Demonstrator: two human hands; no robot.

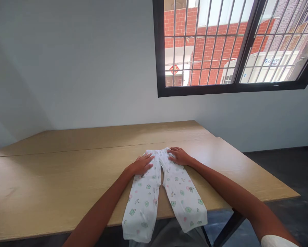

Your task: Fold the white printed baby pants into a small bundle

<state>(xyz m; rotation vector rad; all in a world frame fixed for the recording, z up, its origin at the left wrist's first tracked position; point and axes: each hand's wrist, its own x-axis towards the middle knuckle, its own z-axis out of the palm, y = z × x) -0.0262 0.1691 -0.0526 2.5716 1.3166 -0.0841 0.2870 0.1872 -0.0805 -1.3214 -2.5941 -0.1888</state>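
A pair of small white trousers (146, 192) with a green and pink print lies spread on the wooden table (66, 185). Its gathered waistband points away from me, and both leg ends hang over the near edge above my lap. My left hand (143, 164) rests flat on the upper left of the trousers, fingers stretched out. On the upper right, near the waistband, my right hand (179, 156) lies with fingers spread, pressing on the cloth. Neither hand grips the fabric.
The tabletop has a seam (79, 150) across it and meets a pale wall (92, 68) at the back. A barred window (210, 51) is at the upper right. A dark table leg (229, 228) stands below the right part of the near edge, above a dark floor (279, 164).
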